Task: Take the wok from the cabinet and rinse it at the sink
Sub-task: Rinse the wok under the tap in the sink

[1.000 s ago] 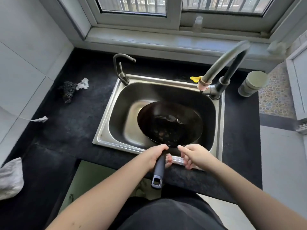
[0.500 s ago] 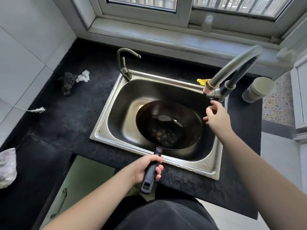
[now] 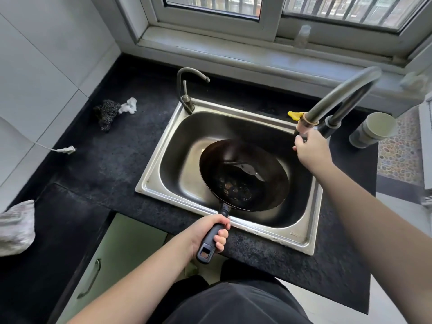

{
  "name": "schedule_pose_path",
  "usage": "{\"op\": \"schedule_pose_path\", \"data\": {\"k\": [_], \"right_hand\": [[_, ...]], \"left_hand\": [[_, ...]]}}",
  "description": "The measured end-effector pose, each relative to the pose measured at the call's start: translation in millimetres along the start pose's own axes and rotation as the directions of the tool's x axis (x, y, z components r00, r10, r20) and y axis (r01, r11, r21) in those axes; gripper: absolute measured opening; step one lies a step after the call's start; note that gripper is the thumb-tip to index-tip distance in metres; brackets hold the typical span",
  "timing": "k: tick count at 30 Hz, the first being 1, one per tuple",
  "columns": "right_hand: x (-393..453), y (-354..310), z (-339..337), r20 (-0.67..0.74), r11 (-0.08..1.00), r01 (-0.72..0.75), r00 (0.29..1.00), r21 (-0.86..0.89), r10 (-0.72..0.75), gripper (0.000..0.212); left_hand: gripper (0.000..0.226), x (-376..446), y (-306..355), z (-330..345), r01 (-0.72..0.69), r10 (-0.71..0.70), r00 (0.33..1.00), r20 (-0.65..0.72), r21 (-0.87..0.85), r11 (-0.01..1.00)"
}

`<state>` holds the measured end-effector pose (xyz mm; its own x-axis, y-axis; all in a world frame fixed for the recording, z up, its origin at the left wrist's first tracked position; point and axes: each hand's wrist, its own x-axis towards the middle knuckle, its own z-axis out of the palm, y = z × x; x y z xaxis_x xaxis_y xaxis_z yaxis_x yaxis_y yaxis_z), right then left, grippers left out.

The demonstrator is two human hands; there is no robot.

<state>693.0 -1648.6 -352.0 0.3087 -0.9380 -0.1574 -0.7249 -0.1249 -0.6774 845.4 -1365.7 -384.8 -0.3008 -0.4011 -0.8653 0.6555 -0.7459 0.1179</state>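
Note:
A dark round wok [image 3: 245,176] sits tilted inside the steel sink [image 3: 163,169], with brown residue on its bottom and its black handle [image 3: 211,239] sticking out over the sink's front rim. My left hand [image 3: 208,235] is wrapped around that handle. My right hand [image 3: 309,149] is up at the sink's right back corner, fingers closed on the spout end of the tall grey faucet [image 3: 339,97]. No water is visibly running.
A small second tap [image 3: 187,90] stands at the sink's back left. A dark scourer [image 3: 106,113] and white scrap lie on the black counter [image 3: 105,164] to the left. A grey cup [image 3: 371,129] stands right of the faucet. A cabinet door [image 3: 112,260] hangs open below.
My right hand left the wok handle, rose to the right and took hold of the faucet's spout end. My left hand slid back along the handle. The wok stays in the sink.

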Motion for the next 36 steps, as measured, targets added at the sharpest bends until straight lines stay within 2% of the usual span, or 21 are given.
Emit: {"op": "schedule_pose_path", "data": {"k": [3,6,9,14,16,23,31,36], "right_hand": [[0.2,-3.9,-0.9,-0.023,0.996,0.048,0.999,0.077,-0.047,0.017],[1.7,-3.6,0.4,-0.124,0.977,0.086,0.990,0.196,-0.062,0.020],[2.0,-5.6,-0.1,-0.172,0.984,0.078,0.984,0.161,-0.050,0.018],[8.0,-8.2,-8.8,-0.114,0.996,0.070,0.991,-0.053,-0.076,0.025],[12.7,-7.6,-12.1,-0.110,0.995,0.055,0.992,-0.085,-0.065,0.026],[21.0,-6.4,-14.0,-0.087,0.996,0.083,0.993,-0.034,-0.085,0.029],[22.1,-3.7,-10.4,-0.053,0.995,0.081,0.996,0.059,-0.077,0.016],[22.9,2.0,-15.3,0.062,0.997,0.063,0.996,0.053,-0.066,0.021]], "left_hand": [[0.025,0.0,-0.4,-0.9,0.010,-0.009,0.999,-0.031,0.038,0.999],[0.027,-2.5,1.1,-3.2,0.008,-0.007,0.999,-0.039,0.034,0.999],[0.027,-4.6,4.2,-2.9,0.010,-0.009,0.999,-0.041,0.035,0.999],[0.027,-5.0,5.1,-0.8,0.013,-0.012,0.999,-0.045,0.042,0.999],[0.027,-5.2,4.7,0.2,0.018,-0.016,0.999,-0.047,0.041,0.999],[0.027,-6.6,4.6,-1.0,0.015,-0.013,0.999,-0.049,0.048,0.999],[0.027,-7.2,3.5,-1.6,0.003,0.000,0.999,-0.049,0.053,0.999],[0.026,-6.5,3.7,-2.3,0.014,-0.010,0.998,-0.056,0.066,0.998]]}}
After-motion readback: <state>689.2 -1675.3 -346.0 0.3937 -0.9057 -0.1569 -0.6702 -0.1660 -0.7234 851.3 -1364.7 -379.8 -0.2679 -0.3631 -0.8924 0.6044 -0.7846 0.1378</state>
